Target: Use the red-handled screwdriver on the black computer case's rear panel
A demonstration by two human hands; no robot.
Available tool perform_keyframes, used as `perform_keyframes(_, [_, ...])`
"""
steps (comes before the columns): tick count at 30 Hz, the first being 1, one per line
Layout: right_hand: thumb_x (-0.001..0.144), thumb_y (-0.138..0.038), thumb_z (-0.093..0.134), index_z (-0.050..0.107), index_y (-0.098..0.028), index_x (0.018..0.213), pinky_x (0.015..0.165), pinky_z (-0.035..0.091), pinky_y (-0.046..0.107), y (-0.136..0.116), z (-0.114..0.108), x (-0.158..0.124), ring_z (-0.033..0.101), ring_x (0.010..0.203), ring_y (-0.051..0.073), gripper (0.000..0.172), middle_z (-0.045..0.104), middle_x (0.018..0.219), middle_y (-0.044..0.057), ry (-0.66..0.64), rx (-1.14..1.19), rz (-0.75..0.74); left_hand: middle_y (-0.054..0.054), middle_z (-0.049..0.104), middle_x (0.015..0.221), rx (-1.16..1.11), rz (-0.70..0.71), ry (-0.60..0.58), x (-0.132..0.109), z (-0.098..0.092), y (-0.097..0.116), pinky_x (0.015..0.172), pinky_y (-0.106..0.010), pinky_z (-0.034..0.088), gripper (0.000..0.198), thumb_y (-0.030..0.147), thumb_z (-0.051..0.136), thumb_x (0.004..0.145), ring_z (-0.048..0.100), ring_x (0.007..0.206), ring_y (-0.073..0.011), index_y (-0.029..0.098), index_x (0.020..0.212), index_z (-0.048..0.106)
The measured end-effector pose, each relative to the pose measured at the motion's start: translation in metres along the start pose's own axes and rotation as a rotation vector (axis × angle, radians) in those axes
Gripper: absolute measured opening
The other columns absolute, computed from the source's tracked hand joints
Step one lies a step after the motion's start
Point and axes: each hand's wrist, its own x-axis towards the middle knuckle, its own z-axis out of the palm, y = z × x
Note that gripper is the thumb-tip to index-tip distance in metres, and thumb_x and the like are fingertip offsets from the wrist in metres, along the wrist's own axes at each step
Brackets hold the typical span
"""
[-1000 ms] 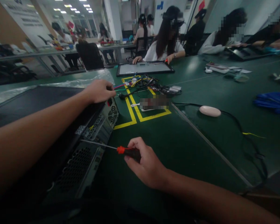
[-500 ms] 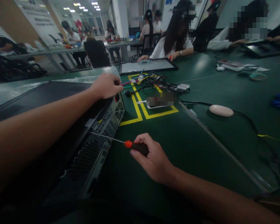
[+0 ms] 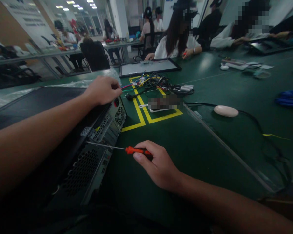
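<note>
A black desktop computer case (image 3: 39, 102) lies at the left, its metal back panel with round fan grille (image 3: 120, 115) and honeycomb vents turned toward the right. My left hand (image 3: 104, 89) grips the far top corner of the case with curled fingers, the fingertips partly hidden. Closed around the handle of an orange and black screwdriver (image 3: 130, 149) is my right hand (image 3: 160, 162). The long shaft reaches left to the panel's edge, above the honeycomb vent; whether the tip sits in a screw is too small to tell.
Beyond the case lie tangled cables (image 3: 158, 80) and a power strip (image 3: 162, 103) within yellow tape on the green table (image 3: 197, 162). Farther back is a flat panel (image 3: 146, 66), with a co-worker (image 3: 175, 42) behind it. A pale oval object (image 3: 226, 111) sits on a cord at right.
The screwdriver handle has turned in my right hand, so an orange stripe shows now. The view has shifted slightly, moving everything left. My left hand stays on the case.
</note>
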Motion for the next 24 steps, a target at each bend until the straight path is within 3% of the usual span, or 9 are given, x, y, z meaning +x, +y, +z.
perform_keyframes(5, [0.104, -0.031, 0.057, 0.066, -0.019, 0.106, 0.071, 0.043, 0.03, -0.002, 0.001, -0.002, 0.057, 0.075, 0.015, 0.016, 0.064, 0.087, 0.001, -0.04, 0.029, 0.01, -0.017, 0.069, 0.121, 0.242, 0.23, 0.131, -0.02, -0.013, 0.031, 0.104, -0.045, 0.043, 0.045, 0.039, 0.047, 0.097, 0.056, 0.121, -0.0328, 0.009, 0.117, 0.074])
perform_keyframes(8, [0.097, -0.028, 0.066, 0.059, -0.021, 0.113, 0.073, 0.045, 0.03, -0.002, 0.002, -0.004, 0.06, 0.078, 0.016, 0.018, 0.066, 0.093, 0.001, -0.044, 0.034, 0.027, -0.012, 0.07, 0.118, 0.213, 0.412, -0.041, -0.021, -0.008, 0.053, 0.105, -0.046, 0.044, 0.044, 0.045, 0.051, 0.094, 0.061, 0.119, -0.0338, 0.017, 0.118, 0.075])
perform_keyframes(11, [0.091, -0.018, 0.066, 0.055, -0.023, 0.11, 0.073, 0.046, 0.031, 0.0, 0.003, -0.004, 0.061, 0.078, 0.017, 0.022, 0.064, 0.091, -0.001, -0.028, 0.046, 0.03, -0.008, 0.072, 0.124, 0.154, 0.538, -0.288, -0.016, 0.003, 0.061, 0.105, -0.045, 0.046, 0.044, 0.045, 0.056, 0.089, 0.062, 0.122, -0.0347, 0.026, 0.124, 0.075])
perform_keyframes(16, [0.095, -0.018, 0.061, 0.054, -0.024, 0.105, 0.068, 0.043, 0.03, 0.001, 0.004, -0.004, 0.056, 0.073, 0.016, 0.014, 0.057, 0.08, -0.003, -0.059, 0.064, 0.059, -0.01, 0.075, 0.118, 0.183, 0.354, -0.422, -0.01, 0.014, 0.049, 0.101, -0.048, 0.048, 0.049, 0.046, 0.062, 0.087, 0.067, 0.116, -0.0374, 0.03, 0.131, 0.075])
perform_keyframes(24, [0.095, -0.021, 0.064, 0.056, -0.023, 0.104, 0.07, 0.043, 0.03, 0.001, 0.002, -0.003, 0.056, 0.074, 0.016, 0.011, 0.06, 0.084, -0.002, -0.048, 0.053, 0.071, -0.01, 0.076, 0.117, 0.184, 0.378, -0.437, -0.01, 0.015, 0.049, 0.099, -0.049, 0.049, 0.053, 0.048, 0.063, 0.088, 0.068, 0.112, -0.0375, 0.031, 0.137, 0.072])
